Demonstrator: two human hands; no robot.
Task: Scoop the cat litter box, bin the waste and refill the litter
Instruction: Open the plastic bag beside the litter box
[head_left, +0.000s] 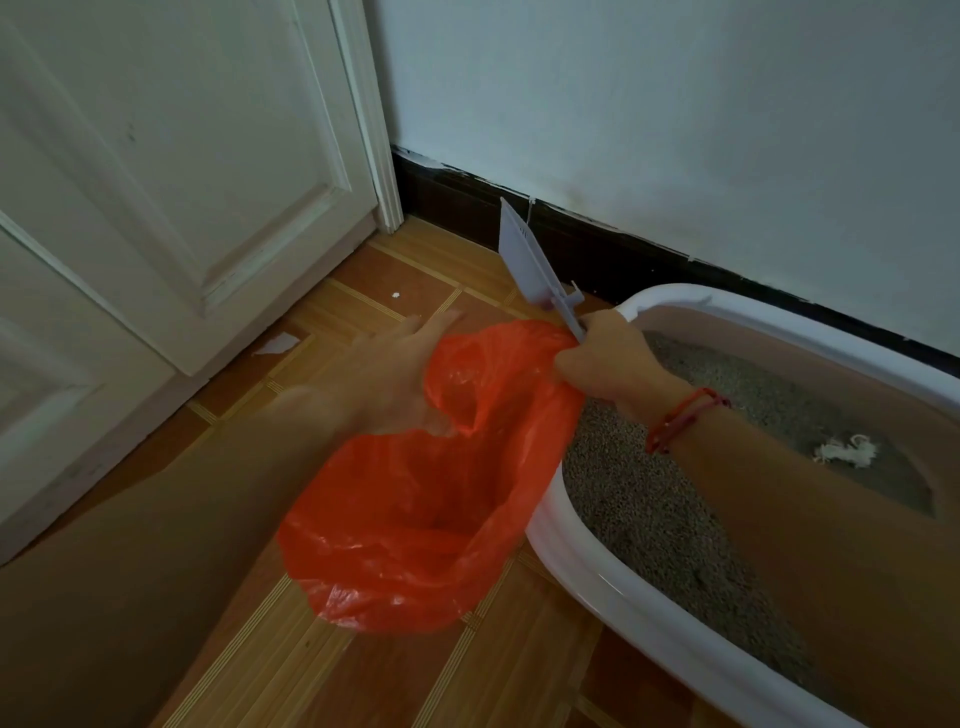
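An orange plastic bag hangs open on the floor beside the white litter box, which holds grey litter and a white clump. My right hand grips the handle of a pale grey scoop, blade tilted up and away above the bag's far edge, and seems to pinch the bag's rim too. My left hand, blurred, has its fingers stretched forward at the bag's left rim; whether it holds the rim is unclear.
A white panelled door stands to the left and a pale wall with a dark skirting board runs behind. White scraps lie on the wooden floor near the door. A red cord circles my right wrist.
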